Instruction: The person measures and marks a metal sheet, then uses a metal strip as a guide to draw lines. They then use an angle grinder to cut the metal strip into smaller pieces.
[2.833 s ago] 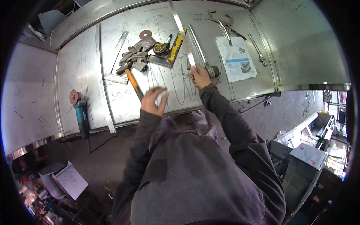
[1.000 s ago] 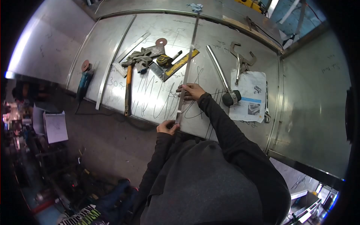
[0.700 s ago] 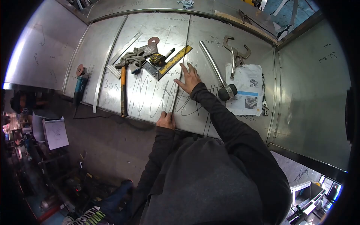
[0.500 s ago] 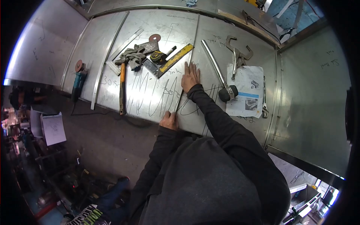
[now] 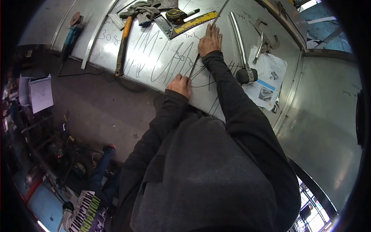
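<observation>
Left hand [image 5: 179, 86]: beside the table's front edge, fingers bent and touching the near part of the metal strip [image 5: 194, 66]; whether it grips cannot be told.
Right hand [image 5: 210, 40]: apart from the left, laid flat with fingers extended over the strip farther up the table [image 5: 226, 101].
Metal strip: a narrow dark line on the table, running obliquely between the hands and onward past the outer end of the yellow-marked square [image 5: 197, 22].
Front edge: hammer [image 5: 123, 46] with its handle end at the brink; flat bar [image 5: 92, 44] reaching the same edge; grinder [image 5: 71, 36] farther left.
Room about the hands: a broad scribbled stretch between hammer and left hand; a narrower one between right forearm and black-headed mallet [image 5: 246, 75].
Handwriting: "308" near the strip; a similar figure, perhaps "30s", beside the flat bar.
Printed sheet [image 5: 266, 79]: blue band and pictures, text too small to read; locking clamp [image 5: 264, 40] at its upper edge.
Tape measure [image 5: 176, 15]: yellow and black, brand illegible.
</observation>
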The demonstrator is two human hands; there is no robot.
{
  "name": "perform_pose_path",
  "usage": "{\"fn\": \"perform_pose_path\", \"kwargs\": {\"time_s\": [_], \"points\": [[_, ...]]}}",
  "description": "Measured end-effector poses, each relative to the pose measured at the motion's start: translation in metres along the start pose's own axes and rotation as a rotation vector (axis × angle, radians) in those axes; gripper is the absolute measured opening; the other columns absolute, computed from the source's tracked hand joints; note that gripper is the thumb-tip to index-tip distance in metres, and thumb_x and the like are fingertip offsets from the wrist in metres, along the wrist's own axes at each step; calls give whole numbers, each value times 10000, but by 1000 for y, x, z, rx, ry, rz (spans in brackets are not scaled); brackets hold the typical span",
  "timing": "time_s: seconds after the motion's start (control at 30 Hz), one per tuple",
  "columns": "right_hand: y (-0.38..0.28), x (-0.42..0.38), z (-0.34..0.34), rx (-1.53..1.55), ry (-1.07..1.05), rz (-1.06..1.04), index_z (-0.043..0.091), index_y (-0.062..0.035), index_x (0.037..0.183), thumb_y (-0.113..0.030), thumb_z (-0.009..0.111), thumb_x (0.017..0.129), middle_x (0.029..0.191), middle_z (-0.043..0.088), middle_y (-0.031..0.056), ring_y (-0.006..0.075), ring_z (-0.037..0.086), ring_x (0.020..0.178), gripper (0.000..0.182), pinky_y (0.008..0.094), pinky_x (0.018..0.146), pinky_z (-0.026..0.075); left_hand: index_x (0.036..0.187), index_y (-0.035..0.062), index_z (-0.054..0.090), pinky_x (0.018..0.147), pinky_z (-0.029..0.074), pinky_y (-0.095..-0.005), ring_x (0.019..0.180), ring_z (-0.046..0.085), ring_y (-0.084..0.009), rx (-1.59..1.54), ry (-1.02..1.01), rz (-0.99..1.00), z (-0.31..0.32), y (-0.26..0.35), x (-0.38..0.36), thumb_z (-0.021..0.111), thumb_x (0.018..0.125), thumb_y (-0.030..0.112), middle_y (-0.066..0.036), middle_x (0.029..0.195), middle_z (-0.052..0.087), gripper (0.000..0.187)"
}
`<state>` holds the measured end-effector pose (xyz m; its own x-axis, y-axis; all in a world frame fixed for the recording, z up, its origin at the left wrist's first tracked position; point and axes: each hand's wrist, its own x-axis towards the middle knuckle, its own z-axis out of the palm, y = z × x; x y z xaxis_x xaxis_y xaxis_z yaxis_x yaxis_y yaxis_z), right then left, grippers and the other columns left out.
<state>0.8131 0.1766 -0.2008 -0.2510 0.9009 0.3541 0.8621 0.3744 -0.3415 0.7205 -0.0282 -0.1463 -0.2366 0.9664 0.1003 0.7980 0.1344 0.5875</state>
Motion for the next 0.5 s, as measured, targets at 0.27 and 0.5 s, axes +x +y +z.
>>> {"fn": "perform_pose_path", "kwargs": {"time_s": [0.27, 0.5], "points": [[12, -4, -4, 115, -50, 52, 356, 6, 1357, -144, 401, 832, 1367, 377, 274, 407, 266, 1330, 548, 516, 1106, 153, 827, 79, 622, 579, 489, -397, 673, 609, -296, 97, -40, 69, 4, -4, -1, 629, 803, 164, -87, 809, 565, 88], [13, -3, 5, 21, 1, -19, 404, 7, 1321, -144, 415, 815, 1353, 398, 272, 416, 281, 1321, 528, 536, 1101, 156, 838, 82, 632, 555, 509, -379, 651, 618, -279, 161, -47, 88, -3, -18, 6, 640, 782, 150, -81, 810, 568, 88]]}}
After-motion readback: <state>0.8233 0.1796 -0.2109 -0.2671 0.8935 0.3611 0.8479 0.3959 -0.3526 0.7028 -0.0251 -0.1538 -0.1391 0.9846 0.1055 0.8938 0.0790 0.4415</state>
